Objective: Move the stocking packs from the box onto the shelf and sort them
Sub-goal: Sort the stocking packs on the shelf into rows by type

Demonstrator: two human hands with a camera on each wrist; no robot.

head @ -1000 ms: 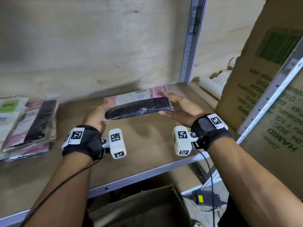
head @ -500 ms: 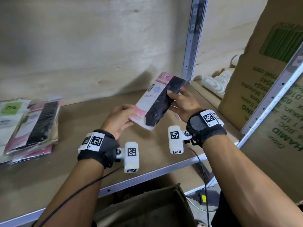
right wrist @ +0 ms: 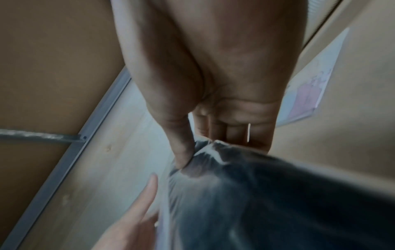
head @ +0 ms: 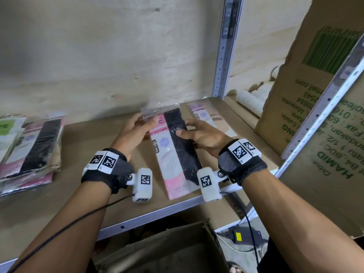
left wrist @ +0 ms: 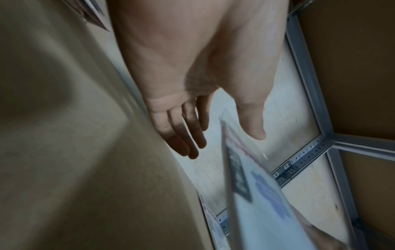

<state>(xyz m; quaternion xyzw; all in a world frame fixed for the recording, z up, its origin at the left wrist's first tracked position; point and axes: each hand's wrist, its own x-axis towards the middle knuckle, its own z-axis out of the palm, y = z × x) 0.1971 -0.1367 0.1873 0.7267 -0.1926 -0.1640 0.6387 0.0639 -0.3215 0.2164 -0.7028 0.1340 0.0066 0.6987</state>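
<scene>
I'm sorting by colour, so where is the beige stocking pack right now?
In the head view the beige stocking pack lies flat on the shelf near the back right corner, just behind the right hand and beside the metal post.

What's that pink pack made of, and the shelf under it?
Pink pack: it looks like clear, shiny plastic film over a printed card, since it glints and crinkles at the top; dark fabric shows inside. Shelf: seemingly matte brown board, with a grey metal front edge.
</scene>
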